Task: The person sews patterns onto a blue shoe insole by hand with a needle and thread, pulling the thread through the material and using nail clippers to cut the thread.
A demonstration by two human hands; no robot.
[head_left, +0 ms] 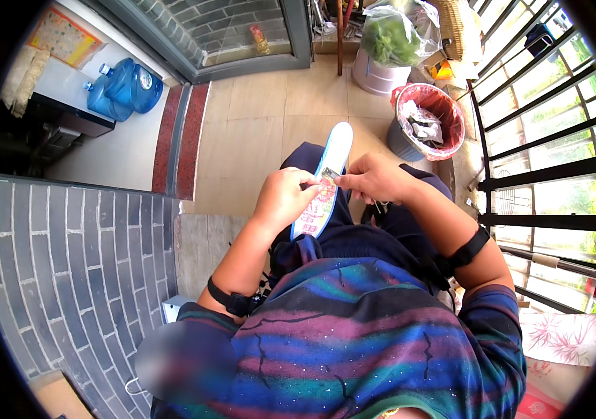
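A long shoe insole (340,143), white with a blue edge and a red floral pattern on its near half, lies slantwise over my lap. My left hand (284,197) is closed in a pinch at the insole's left edge; whatever sits between its fingertips is too small to make out. From the other side, the thumb and forefinger of my right hand (382,178) pinch the end of a small dark, shiny piece (329,172) lying over the middle of the insole. Its kind cannot be told. Some pale thread-like bits hang below the right hand's curled fingers.
A bin with a red liner (429,119) stands ahead on the right, beside a pale bucket (378,73) topped by a bag of greens (396,38). Barred railing (542,178) runs along the right. Grey brick wall (82,272) and blue water jugs (130,87) are left.
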